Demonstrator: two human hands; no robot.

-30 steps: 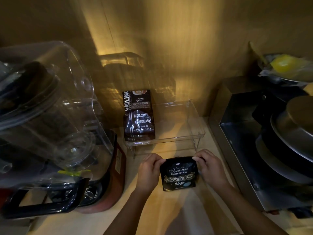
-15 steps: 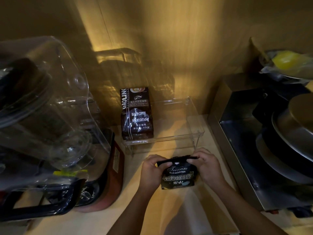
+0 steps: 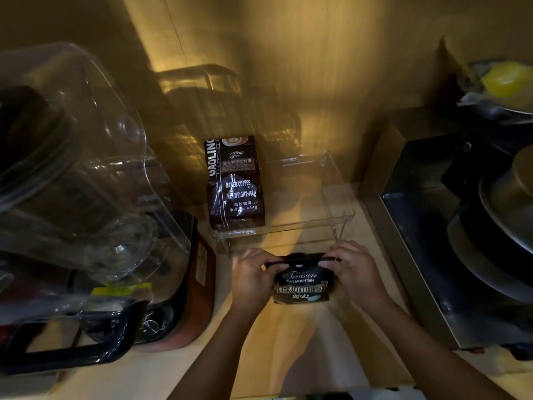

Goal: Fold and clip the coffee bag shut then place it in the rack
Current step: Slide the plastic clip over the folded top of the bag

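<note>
Glowing amber under dim light: a pale wooden surface (image 3: pixel 291 342) meeting a wood-panelled wall at the far side. Crowding the left, one clear-jarred blender (image 3: pixel 86 197) on a red base; filling the right, one steel appliance (image 3: pixel 418 255) carrying stacked pans.

Reading "Treasure" and "BLUE MOUNTAIN" above Chinese characters on the small black coffee bag (image 3: pixel 301 287), standing on the surface near the camera, just in front of the clear rack (image 3: pixel 331 203). Reading "GAOLING", "BAKED COFFEE" and "NET WEIGHT: 454g" on the larger brown bag (image 3: pixel 235 183) leaning in the rack's left part.

Counting two bags, one rack, two hands. Pinching the small bag's folded top from either end: left hand (image 3: pixel 253 278) and right hand (image 3: pixel 354 272), each grip clenched on the black fold.
</note>
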